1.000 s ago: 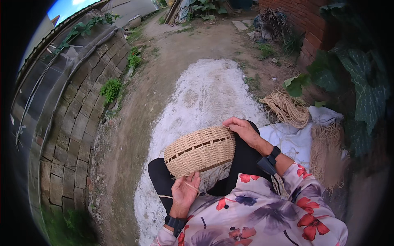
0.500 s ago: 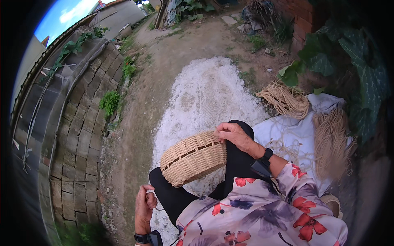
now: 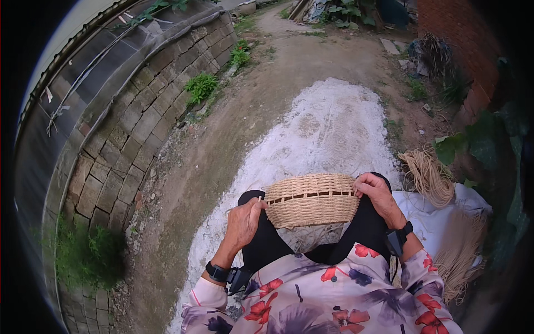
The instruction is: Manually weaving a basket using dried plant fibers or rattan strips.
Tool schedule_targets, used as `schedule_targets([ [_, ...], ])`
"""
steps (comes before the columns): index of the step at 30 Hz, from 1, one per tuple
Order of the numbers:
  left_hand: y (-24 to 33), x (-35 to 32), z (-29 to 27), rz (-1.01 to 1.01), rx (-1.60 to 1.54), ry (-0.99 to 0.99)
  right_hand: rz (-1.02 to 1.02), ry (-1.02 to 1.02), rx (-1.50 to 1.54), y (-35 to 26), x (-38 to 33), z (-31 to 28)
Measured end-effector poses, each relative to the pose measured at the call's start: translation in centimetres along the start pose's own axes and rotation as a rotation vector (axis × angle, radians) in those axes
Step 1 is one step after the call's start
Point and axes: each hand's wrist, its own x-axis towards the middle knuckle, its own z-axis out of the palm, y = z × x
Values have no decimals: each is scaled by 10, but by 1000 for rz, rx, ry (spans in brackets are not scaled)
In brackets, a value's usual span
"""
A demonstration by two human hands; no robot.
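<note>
A tan woven basket (image 3: 311,203), with a dark gap running along its side, lies across my lap between my knees. My left hand (image 3: 245,222) is closed at the basket's left end, and a short pale strand (image 3: 260,199) pokes up between its thumb and finger. Whether those fingers also grip the basket's edge is hard to see. At the opposite end, my right hand (image 3: 376,193) pinches the basket's rim by the end of the dark gap. The inside of the basket is hidden.
On my right, a coil of tan cord (image 3: 428,177) and a loose bundle of cord (image 3: 459,253) lie by a white sack (image 3: 414,206). White gritty ground (image 3: 334,128) stretches ahead. A low block wall (image 3: 133,133) runs along the left; a brick wall (image 3: 461,44) stands right.
My left hand has come up from beside my left knee to the basket's left end. The basket has turned more level. My right hand still holds its right end. The view has shifted left.
</note>
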Motion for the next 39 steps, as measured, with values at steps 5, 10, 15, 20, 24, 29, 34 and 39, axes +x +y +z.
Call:
schedule_targets([
  [5, -10, -5, 7, -99, -13, -12, 41, 69, -97, -21, 1, 17],
  [10, 8, -4, 9, 175, -275, 47, -374, 11, -766, -69, 7, 77],
  [15, 20, -4, 20, 257, -440, -99, -700, -452, -917, -69, 21, 153],
  [20, 17, -12, 26, 113, -581, -131, -672, -483, -983, -64, 11, 161],
  [24, 17, -18, 32, 39, -599, -162, -647, -433, -1009, -55, 1, 162],
  [29, 15, -20, 34, -163, -532, -106, -504, -339, -940, -49, 4, 156],
  [34, 7, -11, 27, -38, -351, 232, -323, -270, -788, -45, 4, 145],
  [39, 2, 1, 25, 30, -239, 228, -171, -126, -634, -44, 4, 128],
])
